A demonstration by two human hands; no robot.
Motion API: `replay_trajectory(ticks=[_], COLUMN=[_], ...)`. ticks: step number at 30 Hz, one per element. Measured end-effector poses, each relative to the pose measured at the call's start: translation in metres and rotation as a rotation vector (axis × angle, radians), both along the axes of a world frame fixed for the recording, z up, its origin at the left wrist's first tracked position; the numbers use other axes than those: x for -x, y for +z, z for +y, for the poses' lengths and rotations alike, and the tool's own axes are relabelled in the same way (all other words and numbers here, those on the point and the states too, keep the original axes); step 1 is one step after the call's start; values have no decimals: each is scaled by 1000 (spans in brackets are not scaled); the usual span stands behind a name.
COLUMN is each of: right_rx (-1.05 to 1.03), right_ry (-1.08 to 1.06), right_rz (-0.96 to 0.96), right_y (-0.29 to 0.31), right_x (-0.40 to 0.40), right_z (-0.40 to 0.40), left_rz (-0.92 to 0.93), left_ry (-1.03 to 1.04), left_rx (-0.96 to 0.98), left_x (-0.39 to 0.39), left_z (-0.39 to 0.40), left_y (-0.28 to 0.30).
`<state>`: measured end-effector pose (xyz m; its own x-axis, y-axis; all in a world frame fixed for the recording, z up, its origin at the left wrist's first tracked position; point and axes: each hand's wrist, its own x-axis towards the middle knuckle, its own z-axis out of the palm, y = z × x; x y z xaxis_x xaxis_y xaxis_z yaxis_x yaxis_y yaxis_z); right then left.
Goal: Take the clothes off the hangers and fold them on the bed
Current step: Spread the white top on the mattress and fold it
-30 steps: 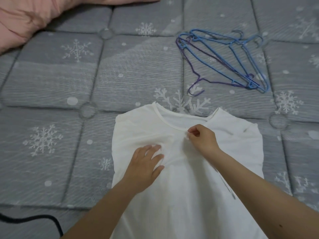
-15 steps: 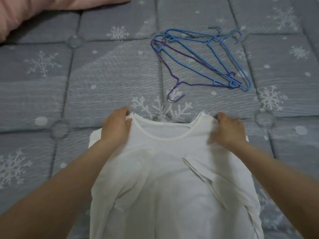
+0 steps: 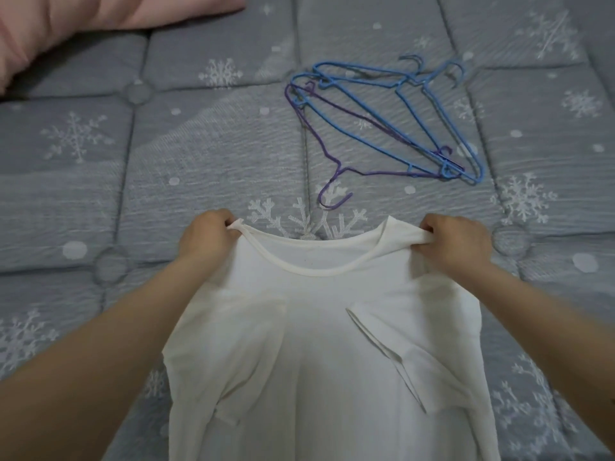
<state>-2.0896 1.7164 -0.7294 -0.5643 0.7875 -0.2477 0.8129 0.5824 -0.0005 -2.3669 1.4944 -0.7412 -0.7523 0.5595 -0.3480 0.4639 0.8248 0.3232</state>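
On the bed (image 3: 206, 154), grey quilted cover with snowflakes: one white T-shirt (image 3: 319, 344), lying off its hanger, both sleeves already turned inward over the chest.

Left hand (image 3: 208, 239): grip pinching the left shoulder seam beside the neckline.

Right hand (image 3: 456, 242): grip pinching the right shoulder likewise.

Beyond the collar, apart from the shirt: wire hangers (image 3: 382, 124), blue and purple, heaped loose. Pink bedding (image 3: 66, 24) at far left corner.

Step in hand, as judged: folding the top down toward the hem. Advice: keep both pinches level, hold the cloth taut so the tucked sleeves do not slip out, and lay shoulders square on the lower edge.
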Motion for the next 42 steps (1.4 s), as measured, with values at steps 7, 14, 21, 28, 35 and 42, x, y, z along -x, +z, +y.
replay_trajectory(ticks=[7, 14, 21, 28, 35, 42], right_rx=[20, -126, -216, -170, -126, -208], right_ry=[-71, -147, 73, 258, 214, 287], right_rz=[133, 348, 242, 126, 164, 62], right_y=[24, 62, 68, 82, 90, 85], right_x=[24, 56, 39, 13, -16, -49], right_z=[16, 45, 23, -16, -49, -74], left_rz=[-188, -19, 223, 255, 245, 331], left_ry=[219, 304, -17, -357, -267, -378], left_rx=[-300, -525, -366, -347, -480, -326], left_x=[19, 50, 38, 26, -5, -36], left_z=[11, 35, 3, -43, -69, -102], left_y=[25, 57, 67, 74, 82, 86])
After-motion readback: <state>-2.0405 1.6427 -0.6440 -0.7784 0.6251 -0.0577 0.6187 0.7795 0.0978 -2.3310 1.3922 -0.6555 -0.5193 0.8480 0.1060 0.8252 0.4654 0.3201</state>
